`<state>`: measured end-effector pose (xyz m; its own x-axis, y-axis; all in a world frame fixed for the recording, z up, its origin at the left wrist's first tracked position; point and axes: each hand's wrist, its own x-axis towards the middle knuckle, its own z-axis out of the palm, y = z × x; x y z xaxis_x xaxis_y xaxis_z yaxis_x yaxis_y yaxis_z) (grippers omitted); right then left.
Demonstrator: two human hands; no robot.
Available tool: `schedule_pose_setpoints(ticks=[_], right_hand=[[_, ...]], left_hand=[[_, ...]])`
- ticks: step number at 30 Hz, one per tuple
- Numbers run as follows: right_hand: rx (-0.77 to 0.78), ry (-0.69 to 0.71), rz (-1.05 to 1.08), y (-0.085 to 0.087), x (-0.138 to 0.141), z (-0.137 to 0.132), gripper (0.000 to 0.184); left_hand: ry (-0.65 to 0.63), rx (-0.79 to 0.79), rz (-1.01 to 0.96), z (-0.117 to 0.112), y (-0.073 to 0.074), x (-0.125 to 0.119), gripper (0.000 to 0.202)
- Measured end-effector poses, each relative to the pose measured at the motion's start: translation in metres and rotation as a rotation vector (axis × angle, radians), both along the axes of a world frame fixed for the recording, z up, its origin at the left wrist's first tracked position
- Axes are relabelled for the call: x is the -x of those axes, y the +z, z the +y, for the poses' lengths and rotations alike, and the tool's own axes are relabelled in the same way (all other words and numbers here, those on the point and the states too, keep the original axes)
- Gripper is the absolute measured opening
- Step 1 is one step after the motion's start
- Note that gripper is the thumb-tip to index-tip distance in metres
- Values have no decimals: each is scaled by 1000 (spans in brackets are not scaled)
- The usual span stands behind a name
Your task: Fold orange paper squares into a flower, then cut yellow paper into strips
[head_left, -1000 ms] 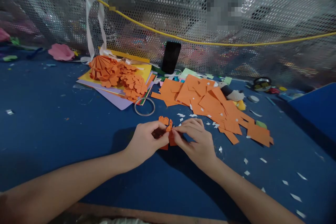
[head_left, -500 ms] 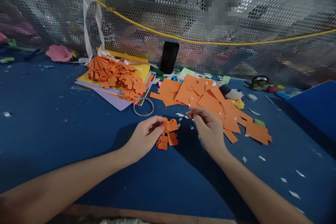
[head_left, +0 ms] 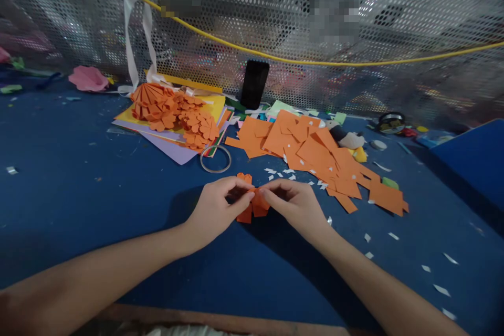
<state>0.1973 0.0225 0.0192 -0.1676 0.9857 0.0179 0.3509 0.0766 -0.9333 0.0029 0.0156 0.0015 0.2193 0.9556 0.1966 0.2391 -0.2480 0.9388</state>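
Note:
Near the middle of the blue table, my left hand (head_left: 220, 202) and my right hand (head_left: 293, 202) meet fingertip to fingertip. Between them they pinch an orange folded paper piece (head_left: 260, 201), partly covered by the fingers. Several more small orange paper pieces lie just under and beside it, such as an orange paper petal (head_left: 244, 214) below my left fingers. Just beyond my left hand rests a roll of clear tape (head_left: 215, 159), lying flat. White paper scraps (head_left: 289, 171) are scattered past my right fingers.
Orange paper sheets (head_left: 318, 149) spread out at the back right. Orange paper flowers (head_left: 197, 126) sit on stacked coloured paper at the back left. A dark phone (head_left: 254, 85) leans against the perforated metal screen (head_left: 275, 26), with a yellow cord (head_left: 220, 42) strung across it.
My right hand has moved left and down from above the scraps to my left hand, and now pinches the orange paper too. My left hand has stayed nearly in place.

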Motion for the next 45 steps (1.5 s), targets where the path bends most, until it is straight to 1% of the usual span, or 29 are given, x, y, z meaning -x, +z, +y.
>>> schedule_pose_setpoints(ticks=[2,5,8,10,15,20,23,25,29,32,35,38,42,45], right_hand=[[4,-14,24,1,-1,0,20],[9,-30,64,3,-1,0,20],[2,-18,106,3,0,-1,20],[0,-12,126,3,0,-1,20],[-4,-22,137,2,1,-1,20],[31,-31,135,0,1,-2,19],[26,-63,77,-2,0,-2,28],[32,-72,75,-3,0,-2,32],[78,-56,174,-4,0,0,26],[101,-41,217,-3,0,0,25],[90,-31,194,-1,0,0,26],[61,-28,143,0,1,0,26],[95,-54,155,2,2,-1,27],[173,-18,196,2,3,-2,29]], left_hand=[[-10,40,-49,1,3,1,17],[-48,174,-158,3,3,2,30],[-110,249,-211,6,0,3,24],[-148,259,-206,7,-3,3,24],[-210,238,-106,5,-4,2,29],[-183,260,-133,5,-2,2,29],[-158,312,-191,6,-1,2,30],[-148,330,-212,7,-1,2,29],[-153,327,-196,8,-2,2,28],[-152,331,-206,8,-2,1,25],[-147,330,-229,8,-1,0,24],[-138,308,-205,8,0,0,24],[-74,300,-193,8,-1,0,23],[-20,313,-212,7,-2,0,21]])
